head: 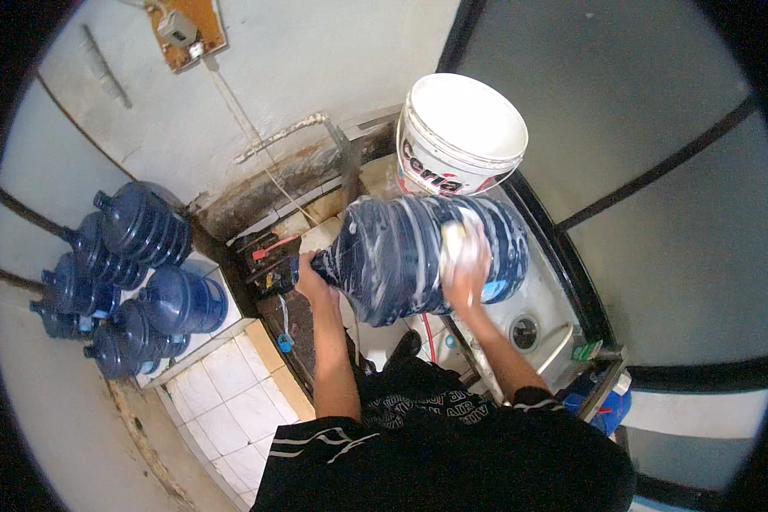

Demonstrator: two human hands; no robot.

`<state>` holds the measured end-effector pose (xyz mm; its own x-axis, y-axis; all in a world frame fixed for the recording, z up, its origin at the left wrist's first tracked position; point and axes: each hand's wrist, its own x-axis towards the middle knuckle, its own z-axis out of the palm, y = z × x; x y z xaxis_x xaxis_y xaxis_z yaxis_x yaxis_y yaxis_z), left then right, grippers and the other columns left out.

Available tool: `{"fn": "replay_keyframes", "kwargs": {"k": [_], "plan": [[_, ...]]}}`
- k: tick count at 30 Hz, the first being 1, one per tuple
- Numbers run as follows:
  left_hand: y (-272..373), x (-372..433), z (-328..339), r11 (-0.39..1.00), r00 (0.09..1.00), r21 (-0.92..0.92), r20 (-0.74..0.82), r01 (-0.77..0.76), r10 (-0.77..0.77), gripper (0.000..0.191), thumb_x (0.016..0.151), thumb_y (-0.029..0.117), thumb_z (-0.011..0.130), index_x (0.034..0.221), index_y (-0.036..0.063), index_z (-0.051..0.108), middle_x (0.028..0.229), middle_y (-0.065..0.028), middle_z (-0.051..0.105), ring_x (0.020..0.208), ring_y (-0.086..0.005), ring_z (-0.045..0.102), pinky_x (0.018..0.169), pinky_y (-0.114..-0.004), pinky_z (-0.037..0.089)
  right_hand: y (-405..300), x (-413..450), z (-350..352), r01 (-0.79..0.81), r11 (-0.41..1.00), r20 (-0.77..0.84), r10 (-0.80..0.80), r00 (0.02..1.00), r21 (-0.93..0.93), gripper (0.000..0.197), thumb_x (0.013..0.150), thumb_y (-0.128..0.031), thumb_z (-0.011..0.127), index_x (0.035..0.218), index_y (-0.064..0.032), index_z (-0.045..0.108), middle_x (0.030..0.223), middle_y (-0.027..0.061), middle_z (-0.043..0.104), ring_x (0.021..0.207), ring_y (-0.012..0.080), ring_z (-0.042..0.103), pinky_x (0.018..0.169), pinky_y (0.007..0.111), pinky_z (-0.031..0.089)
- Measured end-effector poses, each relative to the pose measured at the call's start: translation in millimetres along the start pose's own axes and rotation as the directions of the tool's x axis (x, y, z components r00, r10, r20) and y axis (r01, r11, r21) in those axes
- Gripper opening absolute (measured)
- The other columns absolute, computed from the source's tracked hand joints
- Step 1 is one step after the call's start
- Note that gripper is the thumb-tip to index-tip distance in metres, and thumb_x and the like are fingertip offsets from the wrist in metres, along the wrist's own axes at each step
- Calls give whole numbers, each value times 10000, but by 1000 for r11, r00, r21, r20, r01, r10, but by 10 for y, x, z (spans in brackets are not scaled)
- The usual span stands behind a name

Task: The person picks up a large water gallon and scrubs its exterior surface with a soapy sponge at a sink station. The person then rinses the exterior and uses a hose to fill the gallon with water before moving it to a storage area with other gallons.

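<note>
A large blue plastic water jug (390, 256) lies on its side before me, streaked with white suds. Its neck points left, and my left hand (313, 281) grips it there. On the jug's right half, my right hand (470, 269) presses a pale yellow and white sponge (453, 240) against the ribbed wall. That hand and the sponge are motion-blurred. A light blue label (493, 290) shows on the jug near its base. Beneath the base end is a sink (553, 304) with a round drain (524, 333).
A white paint bucket (464, 121) stands behind the jug. At left, several blue water jugs (185, 297) sit on a white tiled ledge (221, 416). A pipe (285, 136) runs along the wall. A red hose (428, 336) hangs below, and a green packet (587, 351) lies by the sink's edge.
</note>
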<state>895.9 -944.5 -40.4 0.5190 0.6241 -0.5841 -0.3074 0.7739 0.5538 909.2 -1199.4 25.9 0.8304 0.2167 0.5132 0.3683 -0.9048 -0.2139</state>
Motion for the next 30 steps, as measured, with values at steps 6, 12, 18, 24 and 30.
{"fn": "replay_keyframes", "kwargs": {"k": [6, 12, 18, 24, 30], "plan": [[-92, -30, 63, 990, 993, 107, -58, -92, 99, 175, 682, 143, 633, 723, -26, 636, 793, -74, 630, 701, -195, 600, 669, -324, 478, 246, 1108, 182, -305, 944, 437, 329, 837, -127, 390, 874, -378, 500, 1033, -31, 584, 981, 232, 629, 946, 401, 593, 810, 473, 472], [71, -61, 38, 995, 975, 94, -221, 37, -15, 192, 664, 154, 606, 798, 17, 608, 822, -78, 621, 710, -248, 601, 710, -346, 494, 250, -856, 175, -171, 978, -110, 184, 977, 120, 402, 824, -278, 557, 1162, -61, 570, 1351, 166, 437, 1299, 386, 324, 1060, 497, 237], [38, 250, -257, 998, 996, 55, 94, -12, 7, 170, 716, 164, 576, 831, 38, 578, 832, -92, 636, 764, -249, 617, 748, -382, 518, 562, -181, 31, -209, 950, -297, 274, 915, 233, 422, 799, -280, 629, 1143, -42, 567, 1178, 192, 537, 1182, 336, 460, 1070, 505, 235], [-113, 190, -162, 998, 998, 53, 66, -20, 16, 190, 692, 163, 586, 811, 15, 593, 844, -101, 635, 757, -256, 618, 756, -371, 512, 825, 620, 84, -435, 900, 228, 421, 878, 17, 323, 769, -303, 645, 1013, -92, 645, 1125, 141, 610, 1137, 302, 527, 1089, 501, 217], [-20, 362, -491, 994, 997, 96, 48, 60, -65, 244, 668, 227, 583, 809, 29, 610, 870, -95, 634, 762, -261, 615, 741, -358, 501, 600, -1040, 247, -341, 933, -146, 356, 923, 115, 539, 769, -271, 611, 1245, -53, 483, 1376, 138, 414, 1351, 380, 250, 1096, 545, 184]]}}
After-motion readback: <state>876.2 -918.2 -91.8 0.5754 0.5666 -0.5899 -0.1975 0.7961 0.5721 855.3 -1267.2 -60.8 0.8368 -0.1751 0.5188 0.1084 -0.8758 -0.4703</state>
